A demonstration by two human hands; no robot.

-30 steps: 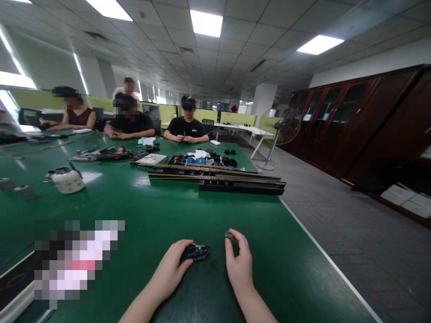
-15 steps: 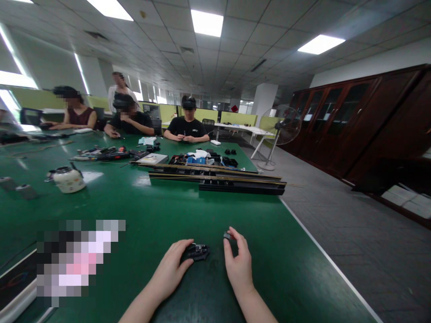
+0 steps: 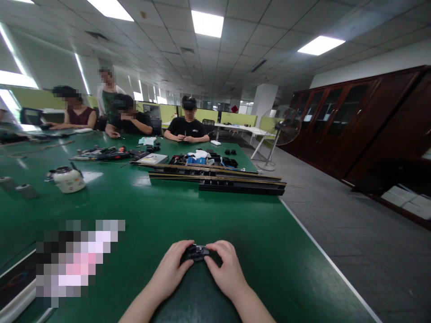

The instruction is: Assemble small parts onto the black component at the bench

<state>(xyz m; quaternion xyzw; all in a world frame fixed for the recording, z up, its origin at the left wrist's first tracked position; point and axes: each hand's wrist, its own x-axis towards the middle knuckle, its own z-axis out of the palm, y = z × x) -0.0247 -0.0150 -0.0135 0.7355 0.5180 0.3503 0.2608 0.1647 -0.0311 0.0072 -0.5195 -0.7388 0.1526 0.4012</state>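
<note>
A small black plastic part (image 3: 200,254) with lighter grey and metal-looking bits on top lies low over the green table. My left hand (image 3: 172,265) grips its left end between thumb and fingers. At the opposite end, my right hand (image 3: 227,268) has its thumb and fingertips closed on the same part. The small grey block is hard to make out now; fingers hide the ends of the part.
Long black rails with thin brass-coloured rods (image 3: 242,185) lie across the green table (image 3: 141,220). A white pot (image 3: 69,179) stands left, behind a pixelated object (image 3: 77,264). Farther back are tools (image 3: 104,154) and seated people. The table's right edge borders grey floor.
My right hand has moved left and down from beside the black part, where it pinched a small grey block, onto the part's right end. My left hand has stayed put.
</note>
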